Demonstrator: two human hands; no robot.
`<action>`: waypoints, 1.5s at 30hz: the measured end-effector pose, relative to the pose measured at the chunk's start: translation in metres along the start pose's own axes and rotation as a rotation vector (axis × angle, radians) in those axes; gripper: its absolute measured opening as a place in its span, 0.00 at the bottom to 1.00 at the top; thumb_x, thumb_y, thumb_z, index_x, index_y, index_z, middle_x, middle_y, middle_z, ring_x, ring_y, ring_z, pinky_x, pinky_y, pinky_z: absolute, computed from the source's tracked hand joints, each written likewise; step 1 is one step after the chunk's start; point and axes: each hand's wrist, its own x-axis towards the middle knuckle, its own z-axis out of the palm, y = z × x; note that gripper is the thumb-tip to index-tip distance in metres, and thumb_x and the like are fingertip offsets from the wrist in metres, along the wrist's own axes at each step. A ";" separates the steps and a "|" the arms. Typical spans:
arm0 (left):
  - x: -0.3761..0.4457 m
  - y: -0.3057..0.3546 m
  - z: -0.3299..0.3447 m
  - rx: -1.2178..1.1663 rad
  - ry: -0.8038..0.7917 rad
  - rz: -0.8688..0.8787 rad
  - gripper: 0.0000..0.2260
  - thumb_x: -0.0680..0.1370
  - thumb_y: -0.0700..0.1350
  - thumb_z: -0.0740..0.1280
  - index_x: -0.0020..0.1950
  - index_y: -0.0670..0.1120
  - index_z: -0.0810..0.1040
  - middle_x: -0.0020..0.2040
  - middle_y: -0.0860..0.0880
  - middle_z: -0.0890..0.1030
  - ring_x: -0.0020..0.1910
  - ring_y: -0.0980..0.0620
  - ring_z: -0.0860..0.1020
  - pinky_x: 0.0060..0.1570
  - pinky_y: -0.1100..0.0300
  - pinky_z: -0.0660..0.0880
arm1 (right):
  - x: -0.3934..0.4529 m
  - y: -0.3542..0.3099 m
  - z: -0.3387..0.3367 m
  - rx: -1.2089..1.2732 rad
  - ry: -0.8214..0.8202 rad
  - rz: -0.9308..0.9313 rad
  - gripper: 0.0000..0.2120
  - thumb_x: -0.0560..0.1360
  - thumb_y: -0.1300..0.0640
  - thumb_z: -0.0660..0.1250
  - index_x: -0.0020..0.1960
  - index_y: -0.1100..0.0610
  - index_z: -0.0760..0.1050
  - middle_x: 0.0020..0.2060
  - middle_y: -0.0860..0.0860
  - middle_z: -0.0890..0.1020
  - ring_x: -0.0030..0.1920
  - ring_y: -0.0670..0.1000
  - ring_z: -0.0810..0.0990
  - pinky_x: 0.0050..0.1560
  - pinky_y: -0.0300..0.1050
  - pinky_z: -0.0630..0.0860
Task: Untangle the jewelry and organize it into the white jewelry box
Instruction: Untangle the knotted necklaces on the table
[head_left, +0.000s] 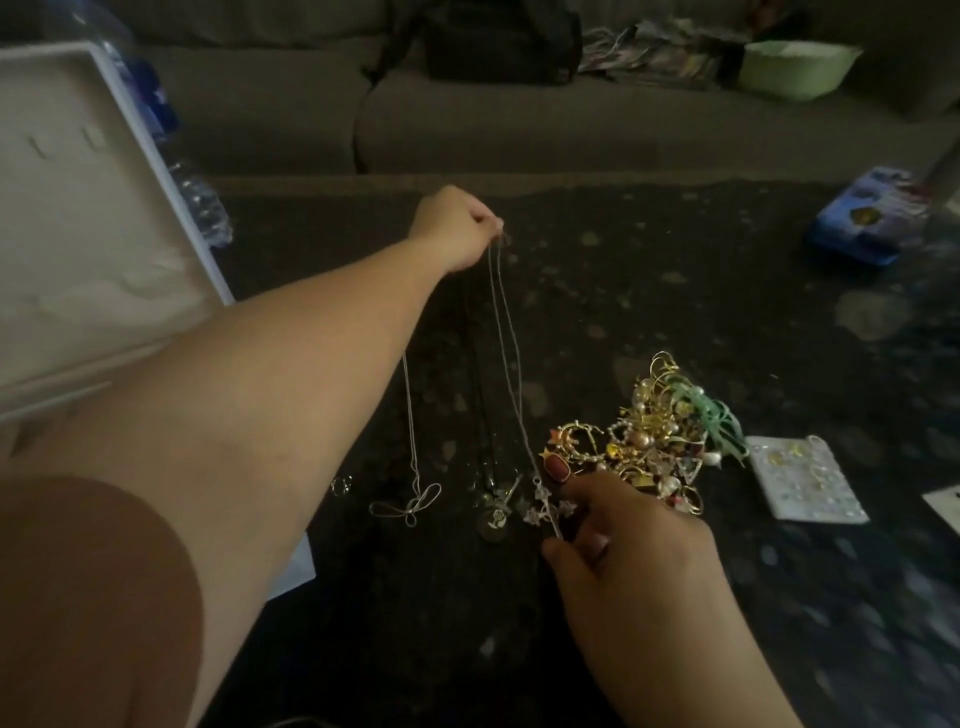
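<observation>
Dark tabletop (675, 270): left hand (457, 228) pinches silver chain (506, 332) far end; right hand (628, 540) pinches its pendant (545, 501), jewelry pile (660, 441) just right.

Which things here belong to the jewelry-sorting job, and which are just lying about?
Belonging to the job:
left hand, pinching the silver chain
right hand, holding the chain's lower end
jewelry pile
bow necklace
white box
earring card

Just lying about:
blue packet
green bowl
water bottle
sofa
</observation>
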 end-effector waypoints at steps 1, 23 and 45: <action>0.002 -0.002 0.001 0.037 0.005 0.002 0.09 0.80 0.49 0.67 0.58 0.51 0.83 0.54 0.55 0.80 0.47 0.59 0.77 0.50 0.61 0.70 | 0.000 -0.001 -0.002 -0.018 -0.019 0.001 0.19 0.77 0.51 0.68 0.66 0.42 0.69 0.44 0.38 0.74 0.41 0.37 0.73 0.32 0.26 0.69; -0.361 -0.020 -0.135 0.376 -0.349 0.480 0.07 0.80 0.51 0.67 0.55 0.53 0.80 0.50 0.59 0.77 0.49 0.63 0.75 0.51 0.67 0.72 | -0.110 -0.010 0.039 -0.500 -0.028 -0.590 0.14 0.69 0.39 0.68 0.52 0.40 0.81 0.52 0.42 0.75 0.51 0.48 0.76 0.34 0.40 0.74; -0.437 -0.159 -0.176 0.013 0.272 -0.042 0.07 0.79 0.45 0.67 0.44 0.55 0.82 0.36 0.56 0.81 0.35 0.58 0.79 0.39 0.58 0.75 | -0.167 0.039 -0.001 -0.885 0.020 -0.617 0.31 0.79 0.34 0.48 0.42 0.50 0.83 0.43 0.49 0.81 0.38 0.53 0.82 0.22 0.43 0.75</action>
